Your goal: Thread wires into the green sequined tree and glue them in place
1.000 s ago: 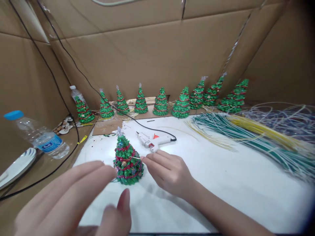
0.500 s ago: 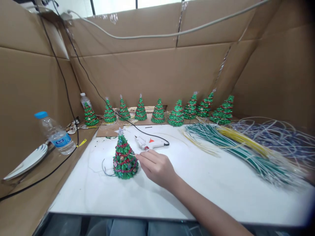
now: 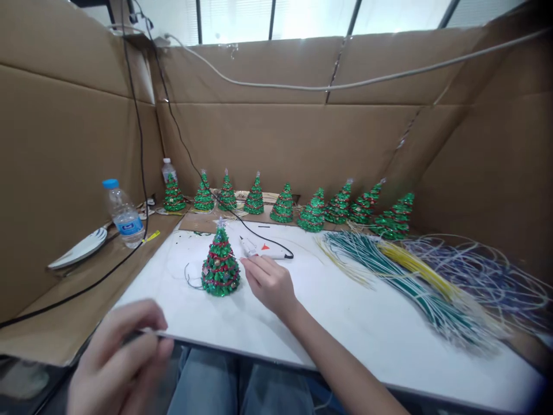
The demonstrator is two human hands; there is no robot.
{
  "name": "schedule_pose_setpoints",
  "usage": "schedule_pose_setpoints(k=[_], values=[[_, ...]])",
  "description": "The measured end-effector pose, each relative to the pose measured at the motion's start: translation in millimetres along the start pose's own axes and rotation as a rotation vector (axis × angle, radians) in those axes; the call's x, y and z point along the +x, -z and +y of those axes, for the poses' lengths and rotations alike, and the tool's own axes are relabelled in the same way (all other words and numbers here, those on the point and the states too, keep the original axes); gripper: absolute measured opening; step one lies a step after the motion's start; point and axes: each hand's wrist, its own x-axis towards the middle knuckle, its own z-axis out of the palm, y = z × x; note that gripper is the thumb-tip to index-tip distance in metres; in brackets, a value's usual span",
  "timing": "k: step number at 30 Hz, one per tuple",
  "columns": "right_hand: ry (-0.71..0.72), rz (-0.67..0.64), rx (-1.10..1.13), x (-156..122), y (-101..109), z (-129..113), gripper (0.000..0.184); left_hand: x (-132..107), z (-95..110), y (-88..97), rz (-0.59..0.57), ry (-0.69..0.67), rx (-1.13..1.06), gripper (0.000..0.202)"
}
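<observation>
A small green tinsel Christmas tree [image 3: 220, 266] with red garland, small ornaments and a pale star on top stands upright on the white table. My right hand [image 3: 270, 282] is just right of it, its fingers pinched on a thin pale stick [image 3: 234, 256] whose tip reaches the tree's side. Blurred at the lower left, my left hand [image 3: 121, 357] is raised near the front table edge, apart from the tree. Its fingers are curled, and what they hold, if anything, cannot be made out. Behind my right hand lies a white glue gun [image 3: 268, 249].
Several similar trees [image 3: 283, 204] line the back. Bundles of green-and-white wire [image 3: 389, 265], yellow wire [image 3: 419, 268] and tangled white-and-blue wire [image 3: 479, 282] lie on the right. A water bottle [image 3: 125, 216], plate [image 3: 82, 248] and black cable [image 3: 140, 132] are on the left. Cardboard walls [image 3: 259, 132] enclose the table.
My left hand has come into view at the lower left. The camera view has shifted. My right hand still holds the stick at the tree's right side.
</observation>
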Motion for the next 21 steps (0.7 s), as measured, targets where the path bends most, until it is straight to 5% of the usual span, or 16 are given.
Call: schedule_pose_setpoints(k=[2,5,11,21], values=[[0.008,-0.014,-0.004,0.1,-0.8,0.3,0.02,20.9,-4.6,-10.5,-0.058,-0.033,0.045,0.011],[0.04,-0.025,-0.011,1.0,-1.3,1.2,0.02,34.2,-24.0,-33.4,-0.16,0.153,0.043,0.007],[0.125,-0.036,-0.032,7.1,3.5,3.3,0.018,33.2,-62.6,-80.2,-0.334,0.335,-0.038,0.045],[0.23,-0.082,-0.118,18.6,14.9,5.2,0.014,37.4,-69.0,-113.3,-0.402,0.38,-0.118,0.074]])
